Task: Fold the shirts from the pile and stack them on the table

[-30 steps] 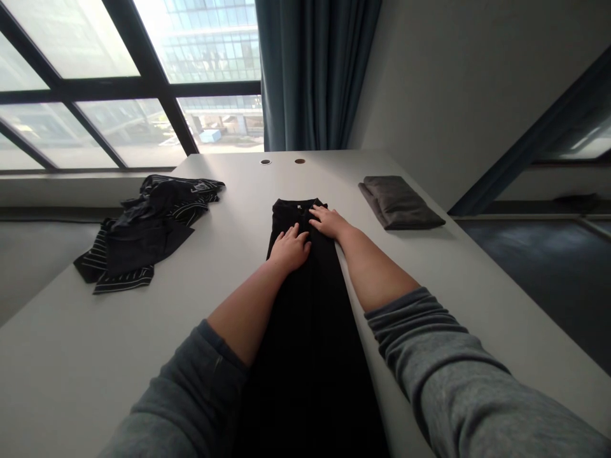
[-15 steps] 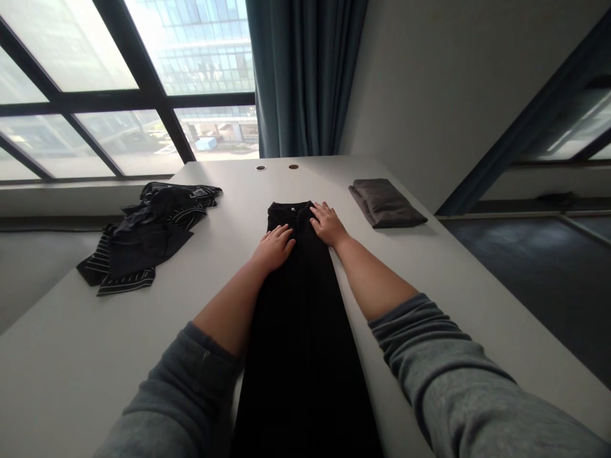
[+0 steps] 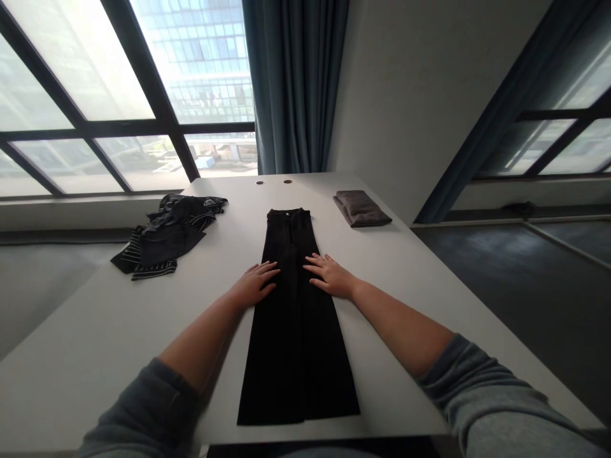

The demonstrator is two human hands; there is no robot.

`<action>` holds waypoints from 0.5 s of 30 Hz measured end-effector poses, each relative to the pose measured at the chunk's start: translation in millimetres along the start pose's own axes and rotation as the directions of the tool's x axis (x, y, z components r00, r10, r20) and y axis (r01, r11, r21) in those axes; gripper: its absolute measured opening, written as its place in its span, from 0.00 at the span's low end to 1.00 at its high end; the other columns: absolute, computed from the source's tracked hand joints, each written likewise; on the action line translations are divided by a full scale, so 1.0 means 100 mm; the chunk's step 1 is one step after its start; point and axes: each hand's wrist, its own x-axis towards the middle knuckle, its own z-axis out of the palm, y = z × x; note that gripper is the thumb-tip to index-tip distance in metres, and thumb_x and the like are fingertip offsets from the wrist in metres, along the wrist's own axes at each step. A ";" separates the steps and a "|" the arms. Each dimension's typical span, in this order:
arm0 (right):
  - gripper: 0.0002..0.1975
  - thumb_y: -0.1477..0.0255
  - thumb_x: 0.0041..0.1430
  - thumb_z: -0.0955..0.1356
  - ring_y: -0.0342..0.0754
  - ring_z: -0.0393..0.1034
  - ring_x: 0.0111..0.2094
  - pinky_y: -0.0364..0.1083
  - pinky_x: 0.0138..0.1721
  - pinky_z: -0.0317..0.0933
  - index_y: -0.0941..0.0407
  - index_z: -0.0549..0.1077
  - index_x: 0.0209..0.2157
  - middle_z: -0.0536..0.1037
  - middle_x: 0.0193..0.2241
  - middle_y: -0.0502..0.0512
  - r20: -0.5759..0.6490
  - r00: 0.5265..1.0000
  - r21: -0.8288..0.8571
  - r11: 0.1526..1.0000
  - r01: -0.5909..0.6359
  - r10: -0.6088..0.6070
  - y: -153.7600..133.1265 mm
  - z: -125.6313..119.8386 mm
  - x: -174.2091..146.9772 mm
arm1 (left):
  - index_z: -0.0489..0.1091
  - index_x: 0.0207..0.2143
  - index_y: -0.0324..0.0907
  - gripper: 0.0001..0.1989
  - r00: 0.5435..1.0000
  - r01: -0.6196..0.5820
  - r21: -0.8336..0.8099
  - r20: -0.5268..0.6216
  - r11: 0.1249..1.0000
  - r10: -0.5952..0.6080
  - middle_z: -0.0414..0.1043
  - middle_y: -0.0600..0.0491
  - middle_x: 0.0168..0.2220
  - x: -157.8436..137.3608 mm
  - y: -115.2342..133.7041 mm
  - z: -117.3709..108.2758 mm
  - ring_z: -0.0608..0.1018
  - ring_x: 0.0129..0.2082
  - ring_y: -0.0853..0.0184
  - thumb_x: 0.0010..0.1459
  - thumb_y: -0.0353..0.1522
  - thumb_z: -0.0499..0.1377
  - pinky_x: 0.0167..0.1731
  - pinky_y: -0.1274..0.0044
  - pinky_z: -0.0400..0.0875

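Note:
A pair of black trousers [image 3: 296, 337] lies flat and lengthwise on the white table [image 3: 410, 356], its waistband at the far end and its leg hems close to me. My left hand [image 3: 254, 284] rests palm down on the left edge of the trousers, fingers spread. On the opposite edge, at about the same height, my right hand [image 3: 330, 275] lies flat with its fingers apart. Neither hand grips the cloth.
A loose heap of dark and striped clothes [image 3: 169, 236] lies at the table's left edge. Toward the back right sits a folded grey-brown garment [image 3: 363, 208]. Two round holes are near the far edge, before a blue curtain [image 3: 296, 89] and a window [image 3: 205, 63].
Both hands have slid from near the waistband down the trousers toward me, staying flat. The view has shifted, so the leg hems and the table's near edge now show.

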 end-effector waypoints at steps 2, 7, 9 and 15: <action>0.27 0.61 0.71 0.66 0.62 0.52 0.73 0.68 0.73 0.42 0.51 0.67 0.69 0.61 0.72 0.62 0.004 1.000 0.020 1.000 0.021 -0.021 -0.18 0.00 -0.19 | 0.64 0.69 0.47 0.27 1.000 -0.015 -0.012 0.007 1.000 0.015 0.56 0.48 0.74 -0.16 0.11 -0.02 0.58 0.74 0.56 0.70 0.40 0.55 0.73 0.57 0.49; 0.30 0.62 0.70 0.67 0.61 0.52 0.73 0.67 0.73 0.42 0.51 0.65 0.70 0.60 0.72 0.62 0.035 0.997 0.049 0.997 0.061 -0.063 -0.61 0.05 -0.64 | 0.61 0.71 0.51 0.29 0.997 -0.061 -0.028 0.048 0.998 0.063 0.52 0.50 0.75 -0.63 0.42 -0.02 0.56 0.75 0.56 0.70 0.41 0.57 0.74 0.57 0.48; 0.30 0.63 0.70 0.68 0.61 0.53 0.73 0.66 0.73 0.43 0.52 0.65 0.70 0.60 0.72 0.62 0.035 0.997 0.055 0.996 0.065 -0.067 -0.75 0.07 -0.80 | 0.60 0.72 0.51 0.30 0.996 -0.066 -0.027 0.058 0.997 0.068 0.51 0.50 0.76 -0.81 0.55 -0.02 0.55 0.75 0.55 0.69 0.41 0.58 0.74 0.57 0.48; 0.26 0.68 0.68 0.68 0.58 0.56 0.72 0.65 0.74 0.46 0.51 0.70 0.67 0.64 0.71 0.61 -0.012 0.994 0.106 0.988 0.111 -0.110 -1.07 0.10 -1.19 | 0.59 0.72 0.55 0.31 0.995 -0.068 -0.030 0.077 0.997 0.070 0.50 0.52 0.76 -1.31 0.87 -0.03 0.56 0.75 0.54 0.69 0.39 0.59 0.74 0.56 0.49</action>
